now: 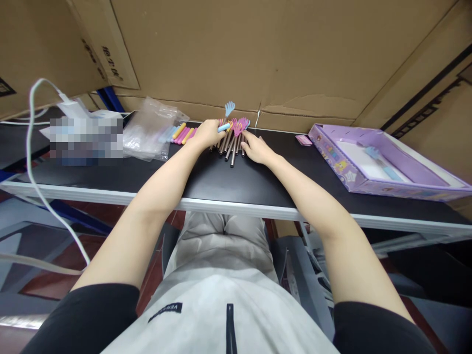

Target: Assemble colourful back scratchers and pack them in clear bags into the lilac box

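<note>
My left hand [208,133] is closed around a light blue handle [223,127], whose end sticks out toward the right. Just above it rises a light blue hand-shaped scratcher head [229,107]; whether it joins that handle is hidden. A pile of back scratchers [232,142] with metal rods and pink, orange and blue claw heads lies between my hands. At its right edge rests my right hand [258,148], fingers apart, touching or nearly touching the rods. Left of my left hand, yellow and pink handles [183,133] lie in a row.
Clear plastic bags [149,130] lie on the black table [228,184] at left, near a white cable [31,142]. To the right stands a purple box tray [339,164] holding one blue scratcher [383,162]. A small pink card [304,140] lies beside it. Cardboard [206,54] walls the back.
</note>
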Demonstrator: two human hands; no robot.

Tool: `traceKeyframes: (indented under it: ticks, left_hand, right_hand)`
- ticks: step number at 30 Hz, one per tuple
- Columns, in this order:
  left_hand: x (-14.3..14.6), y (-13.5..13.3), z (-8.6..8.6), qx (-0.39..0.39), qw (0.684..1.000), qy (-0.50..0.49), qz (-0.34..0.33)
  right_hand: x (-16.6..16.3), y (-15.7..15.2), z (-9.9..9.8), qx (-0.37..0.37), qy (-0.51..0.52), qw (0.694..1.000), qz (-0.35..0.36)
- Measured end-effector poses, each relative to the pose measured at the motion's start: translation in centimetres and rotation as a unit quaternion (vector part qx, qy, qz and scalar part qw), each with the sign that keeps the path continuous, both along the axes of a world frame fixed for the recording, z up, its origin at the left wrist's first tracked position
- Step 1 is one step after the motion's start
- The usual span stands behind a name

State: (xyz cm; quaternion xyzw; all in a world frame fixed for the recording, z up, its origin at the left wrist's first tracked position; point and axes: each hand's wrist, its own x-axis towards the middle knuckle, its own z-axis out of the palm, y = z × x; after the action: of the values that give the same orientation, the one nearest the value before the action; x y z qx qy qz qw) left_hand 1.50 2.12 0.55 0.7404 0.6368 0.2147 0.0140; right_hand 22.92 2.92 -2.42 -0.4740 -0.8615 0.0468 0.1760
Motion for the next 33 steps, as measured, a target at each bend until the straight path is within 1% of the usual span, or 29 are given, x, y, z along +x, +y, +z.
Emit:
traceKeyframes:
  ticks: [6,8,11,14,16,20,23,25,28,31,33]
  left_hand:
    - [0.5,-0.6,0.6,0.055,0.986,0.025,-0.152]
    - [0.8,-0.6,0.7,0.064,0.981,0.019,-0.183]
    - [1.0,-0.7,1.0,0.063,0.976,0.019,-0.206]
    - [0.8,-1.0,1.4,0.051,0.979,0.016,-0.197]
    - [0.4,-1.2,1.6,0.047,0.986,0.006,-0.16]
    - [-1.1,-1.0,1.5,0.022,0.997,0.006,-0.072]
    - [-2.2,-0.4,1.1,-0.001,0.999,0.019,-0.042]
    - [-2.8,0.1,0.7,-0.011,0.999,0.025,-0.04]
    - [-3.4,0.9,0.3,-0.01,0.997,0.021,-0.07]
    - [-3.3,1.4,0.1,-0.013,0.994,0.016,-0.103]
    - [-3.1,1.3,0.2,-0.019,0.994,0.015,-0.104]
  right_hand:
    - [0.1,-1.2,1.3,0.123,-0.017,0.992,0.029]
    - [0.0,-1.4,1.5,0.143,-0.031,0.989,0.039]
    - [0.0,-1.4,1.9,0.151,-0.053,0.986,0.037]
    - [0.4,-1.0,2.2,0.136,-0.081,0.987,0.022]
    - [0.9,-0.6,2.4,0.133,-0.084,0.988,0.008]
    - [2.3,0.3,2.4,0.145,-0.057,0.987,-0.038]
    - [2.9,0.6,2.6,0.146,-0.043,0.986,-0.063]
    - [3.1,0.6,2.7,0.142,-0.04,0.986,-0.072]
    - [2.9,0.3,2.8,0.136,-0.039,0.987,-0.072]
    - [2.6,0.1,2.8,0.131,-0.043,0.988,-0.063]
    - [2.6,0.1,2.7,0.133,-0.043,0.989,-0.055]
